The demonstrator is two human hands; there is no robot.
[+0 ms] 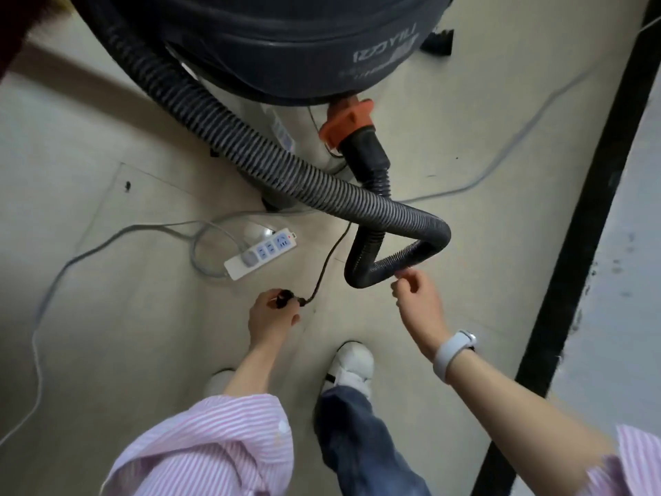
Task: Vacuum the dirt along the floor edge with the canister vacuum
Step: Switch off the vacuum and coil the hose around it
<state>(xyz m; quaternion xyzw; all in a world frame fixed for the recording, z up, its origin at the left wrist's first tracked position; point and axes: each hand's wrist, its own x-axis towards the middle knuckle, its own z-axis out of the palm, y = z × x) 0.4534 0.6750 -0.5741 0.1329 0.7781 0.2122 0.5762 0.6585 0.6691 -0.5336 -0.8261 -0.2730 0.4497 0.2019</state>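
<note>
Left hand (272, 315) grips black plug (284, 300) near power strip (260, 253); right hand (416, 297) loosely curled, holding nothing, fingertips at corrugated hose (390, 266)

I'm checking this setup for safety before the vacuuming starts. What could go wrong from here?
1. Loose pale cables loop across the floor near the white shoes; a step could snag one.
2. The ribbed black hose is folded into a sharp kink by the right hand, which may choke suction.
3. The left hand grips the black plug near the white power strip; fingers close to the prongs could touch them while plugging in.
</note>
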